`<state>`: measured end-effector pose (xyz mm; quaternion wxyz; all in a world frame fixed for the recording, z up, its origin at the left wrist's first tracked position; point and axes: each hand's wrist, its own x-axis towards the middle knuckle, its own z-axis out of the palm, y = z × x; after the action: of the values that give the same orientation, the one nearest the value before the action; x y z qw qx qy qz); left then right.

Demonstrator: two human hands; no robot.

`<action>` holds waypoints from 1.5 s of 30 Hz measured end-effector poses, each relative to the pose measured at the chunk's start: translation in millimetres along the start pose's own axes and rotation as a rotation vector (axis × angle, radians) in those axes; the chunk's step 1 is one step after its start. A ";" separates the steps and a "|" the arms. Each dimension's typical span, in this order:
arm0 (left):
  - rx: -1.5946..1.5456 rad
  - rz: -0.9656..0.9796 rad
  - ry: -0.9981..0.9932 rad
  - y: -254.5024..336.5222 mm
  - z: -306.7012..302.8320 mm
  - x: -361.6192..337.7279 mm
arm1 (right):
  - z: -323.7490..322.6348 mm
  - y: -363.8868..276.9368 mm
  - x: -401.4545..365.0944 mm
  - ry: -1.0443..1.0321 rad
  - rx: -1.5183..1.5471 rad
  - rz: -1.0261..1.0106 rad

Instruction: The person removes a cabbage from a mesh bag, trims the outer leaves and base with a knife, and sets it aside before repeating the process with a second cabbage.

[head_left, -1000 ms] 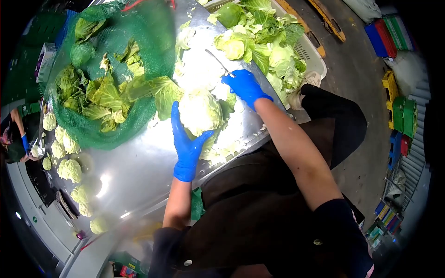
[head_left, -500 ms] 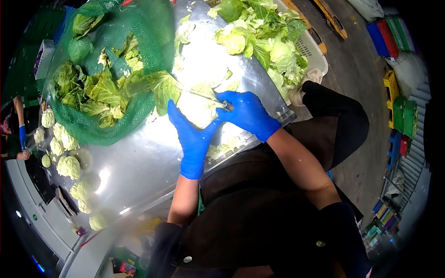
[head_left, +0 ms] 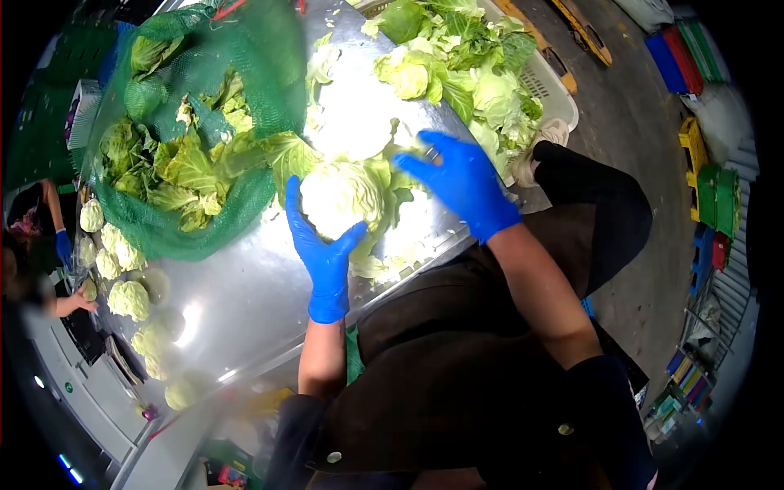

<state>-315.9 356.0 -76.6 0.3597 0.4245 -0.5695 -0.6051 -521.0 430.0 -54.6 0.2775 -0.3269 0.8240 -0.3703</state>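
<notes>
Head view: left hand (head_left: 325, 245) grips cabbage (head_left: 343, 194) (on steel table (head_left: 245, 286)); right hand (head_left: 464, 181) beside it, fingers spread wide.

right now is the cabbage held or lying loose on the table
Held: the left hand grips the cabbage, thumb and fingers around it.

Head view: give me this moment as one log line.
left hand grips cabbage head | right hand fingers spread beside it | on steel table | green net sack alongside

right hand (head_left: 461, 184) motion-blurred, net sack (head_left: 204, 49) edge-cropped
</notes>
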 end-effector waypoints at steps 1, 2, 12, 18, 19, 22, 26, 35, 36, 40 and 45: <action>0.011 0.012 0.017 -1.8 0.2 2.9 | 5.7 -6.1 -10.2 -0.118 0.034 0.019; 0.024 0.025 0.035 -2.7 0.5 6.2 | 10.7 -11.5 -19.0 -0.235 0.070 0.036; -0.455 -0.261 0.088 1.5 -20.6 15.3 | 24.9 56.3 33.0 0.078 0.235 0.005; -0.438 -0.221 -0.069 11.6 -12.5 15.6 | 16.4 14.0 7.5 0.156 0.264 -0.283; -0.417 -0.223 -0.108 11.3 -13.2 16.2 | 13.8 1.4 3.7 -0.024 0.346 -0.225; -0.341 -0.213 -0.250 8.0 -15.4 18.2 | 13.6 -21.8 7.4 -0.356 0.608 -0.162; -0.292 -0.274 -0.411 0.8 -27.3 17.5 | 25.7 -12.5 24.0 -0.564 0.617 -0.084; -0.393 -0.475 -0.012 -22.2 -29.5 -8.2 | 26.5 27.5 33.6 -0.125 0.515 -0.095; -0.372 -0.457 0.024 -21.0 -25.3 -8.5 | 22.2 30.2 35.5 -0.020 0.652 -0.084; -1.528 -0.599 -0.128 -14.2 -29.6 7.1 | -6.1 31.9 47.3 0.228 0.181 0.008; -0.787 -0.442 -0.122 10.2 -17.4 16.0 | 21.6 -19.2 20.1 -0.235 0.501 -0.417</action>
<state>-306.5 333.7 -68.0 0.3216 0.3303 -0.2120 -0.8617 -512.1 395.9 -56.0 0.3604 -0.4503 0.5853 -0.5699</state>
